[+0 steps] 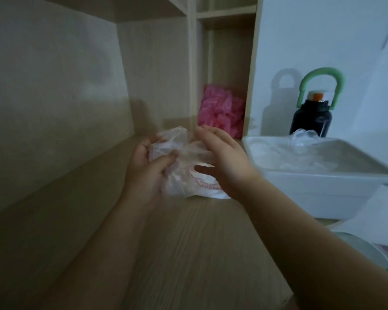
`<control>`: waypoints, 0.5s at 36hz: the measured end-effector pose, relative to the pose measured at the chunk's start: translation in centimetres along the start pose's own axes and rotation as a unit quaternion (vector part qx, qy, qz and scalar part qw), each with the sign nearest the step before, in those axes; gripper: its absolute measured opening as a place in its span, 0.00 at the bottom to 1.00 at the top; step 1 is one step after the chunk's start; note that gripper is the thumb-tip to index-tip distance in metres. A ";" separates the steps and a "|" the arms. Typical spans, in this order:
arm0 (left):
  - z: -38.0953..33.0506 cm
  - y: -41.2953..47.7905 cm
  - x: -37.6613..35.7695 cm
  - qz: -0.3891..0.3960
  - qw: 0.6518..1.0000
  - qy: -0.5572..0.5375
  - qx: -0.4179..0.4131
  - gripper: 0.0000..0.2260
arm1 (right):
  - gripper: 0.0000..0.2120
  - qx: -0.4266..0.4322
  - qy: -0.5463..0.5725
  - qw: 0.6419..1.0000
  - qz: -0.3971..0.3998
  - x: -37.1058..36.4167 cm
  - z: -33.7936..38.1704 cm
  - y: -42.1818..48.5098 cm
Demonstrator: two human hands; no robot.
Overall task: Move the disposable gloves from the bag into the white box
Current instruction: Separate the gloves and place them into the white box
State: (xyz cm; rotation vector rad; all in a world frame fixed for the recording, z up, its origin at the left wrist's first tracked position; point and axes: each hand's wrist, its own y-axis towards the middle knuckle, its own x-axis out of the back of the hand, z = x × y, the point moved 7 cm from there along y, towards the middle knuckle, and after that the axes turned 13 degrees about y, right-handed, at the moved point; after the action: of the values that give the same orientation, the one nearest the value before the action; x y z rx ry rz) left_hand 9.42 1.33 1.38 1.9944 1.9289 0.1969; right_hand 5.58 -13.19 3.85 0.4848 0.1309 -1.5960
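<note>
Disposable gloves (177, 142) show as a crumpled clear wad at the mouth of the bag (202, 189), which lies on the counter (188, 253) at the middle of the view.

Left grip (146, 173): grasping the bag, with thumb and fingers curled round its bunched upper end.

Right grip (224, 157): released. The fingers are nearly straight and reach over the bag from its 3 o'clock side. Blur hides whether they touch the film.

White box (311, 193): stands at 3 o'clock of the bag, just beside it. Clear gloves (300, 142) are already piled inside, toward the far wall.

Progress, as judged: partly done. Some gloves are in the box, but the bag looks far from empty, so more loads remain. No glove is in transit.

Other items: a black bottle (309, 119) with a green handle stands at 12 o'clock of the box, and a pink bundle (220, 110) sits in the shelf bay at 12 o'clock of the bag.
</note>
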 end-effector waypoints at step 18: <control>-5.6 1.2 -8.0 0.139 0.980 -0.084 0.114 0.05 | 0.06 -0.034 0.019 0.999 -0.038 5.5 8.3 1.6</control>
State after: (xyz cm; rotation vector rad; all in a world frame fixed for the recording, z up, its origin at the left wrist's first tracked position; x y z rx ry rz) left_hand 8.14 -5.71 8.16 2.3441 1.6241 -0.1268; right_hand 5.18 -21.48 9.59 0.4634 0.2343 -1.6523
